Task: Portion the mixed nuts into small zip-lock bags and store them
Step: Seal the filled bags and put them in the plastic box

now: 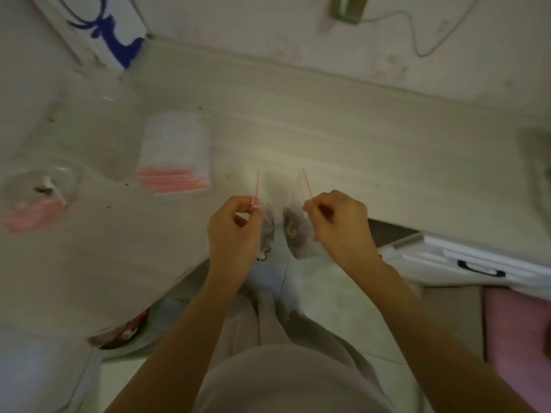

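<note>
Left hand (235, 225), right hand (337, 222) each pinch a nut bag (295, 236) right of bag stack (176, 153); clear container (38, 186) beyond it, maybe storage, nearer left

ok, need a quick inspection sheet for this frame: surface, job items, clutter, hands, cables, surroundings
Surface: pale table; a few dark crumbs at the left.
Job's things: what look like two small bags of nuts, left bag and right bag, held over the table's near edge; stack of empty zip-lock bags lying flat; clear container at far left, blurred.
Clutter: blue-and-white box; green device.
Grippers: left hand pinches the left bag at its red strip; right hand pinches the right bag likewise.
Cables: white cable runs from the green device.
Surroundings: white bin and pink item at right; tiled floor below.
</note>
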